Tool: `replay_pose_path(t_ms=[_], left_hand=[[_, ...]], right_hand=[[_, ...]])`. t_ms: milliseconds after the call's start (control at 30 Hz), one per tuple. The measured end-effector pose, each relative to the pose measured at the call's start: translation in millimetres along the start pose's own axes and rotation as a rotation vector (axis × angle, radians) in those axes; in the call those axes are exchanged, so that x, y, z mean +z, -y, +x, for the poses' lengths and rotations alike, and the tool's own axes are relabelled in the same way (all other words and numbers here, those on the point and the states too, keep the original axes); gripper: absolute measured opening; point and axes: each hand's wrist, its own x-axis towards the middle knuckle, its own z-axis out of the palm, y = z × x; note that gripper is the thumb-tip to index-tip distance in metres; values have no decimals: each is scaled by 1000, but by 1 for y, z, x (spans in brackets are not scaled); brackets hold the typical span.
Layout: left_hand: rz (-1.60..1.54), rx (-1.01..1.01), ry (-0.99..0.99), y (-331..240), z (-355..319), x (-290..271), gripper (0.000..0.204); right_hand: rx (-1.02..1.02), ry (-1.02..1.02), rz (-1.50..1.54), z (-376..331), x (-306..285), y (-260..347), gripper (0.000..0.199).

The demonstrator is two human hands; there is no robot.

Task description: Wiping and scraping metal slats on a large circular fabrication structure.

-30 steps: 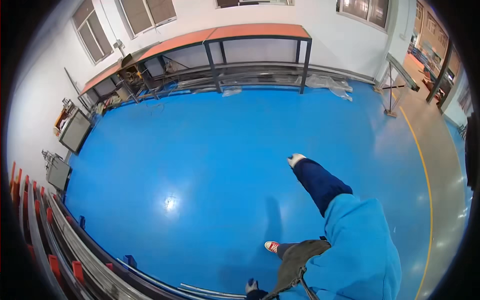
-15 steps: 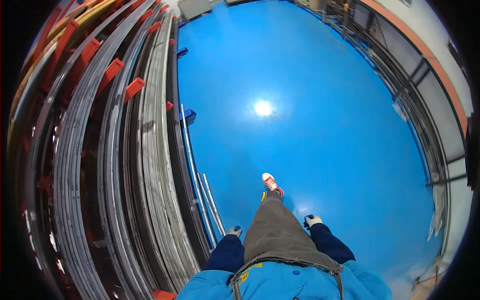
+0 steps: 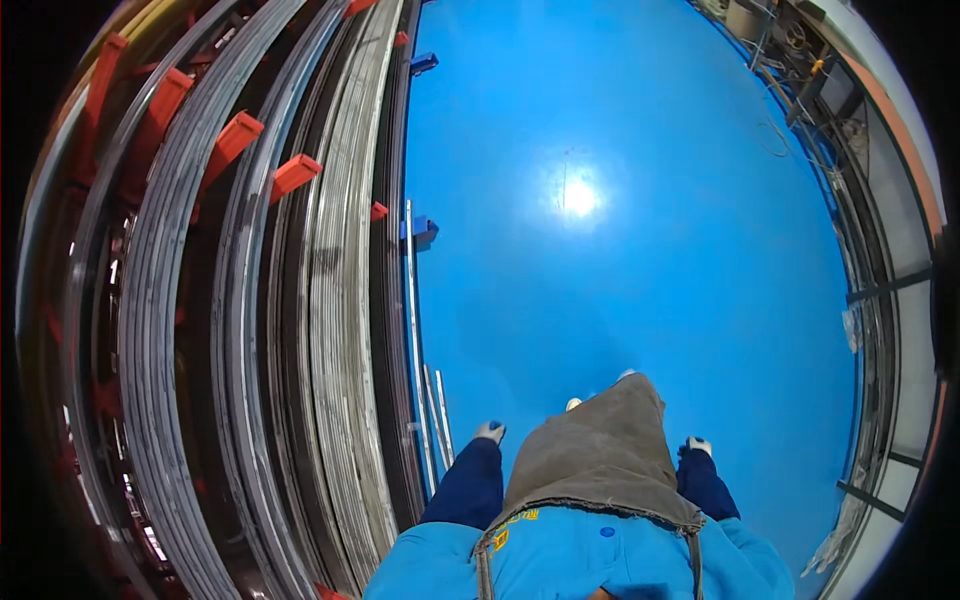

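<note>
Both of my hands hang low at my sides in white gloves with blue on the finger side. My left hand (image 3: 491, 431) is beside the right edge of the metal stock rack, near a few thin metal bars (image 3: 440, 415) that stand or lean there; it looks loosely curled, apart from them. Over the blue floor (image 3: 600, 300) hangs my right hand (image 3: 699, 445), its fingers curled in, with nothing visible in it. Both hands are small in the view. A grey-brown apron (image 3: 590, 450) covers my front, and only the tips of my shoes show beyond it.
Long metal profiles (image 3: 340, 280) lie in rows along the left, divided by red rack arms (image 3: 297, 178). Blue brackets (image 3: 424, 232) jut onto the floor from the rack's foot. Along the right wall run dark bars (image 3: 880, 330) and framed panels; clutter (image 3: 790, 40) stands at the far right.
I have moved forward along the rack, and the view has shifted, with the rack now further right. My red shoe has gone behind the apron. Both hands still hang at my sides.
</note>
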Motion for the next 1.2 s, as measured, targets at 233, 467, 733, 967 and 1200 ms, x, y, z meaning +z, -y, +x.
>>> replay_pose_path(t_ms=[233,467,733,967,1200], left_hand=[[-321,72,-123,-205,153,-64,22],[-515,-5,-167,-343,263,-147,21],[-638,-27,-212,-445,436,-259,21],[-687,37,-189,-558,599,-393,21],[-787,96,-272,-686,792,-544,22]], right_hand=[[-169,-66,-199,111,-15,61,27],[-393,-123,-486,227,78,451,34],[-579,-106,-592,258,234,903,42],[-508,-141,-920,256,298,1000,44],[-247,-130,-1042,297,319,1020,47]])
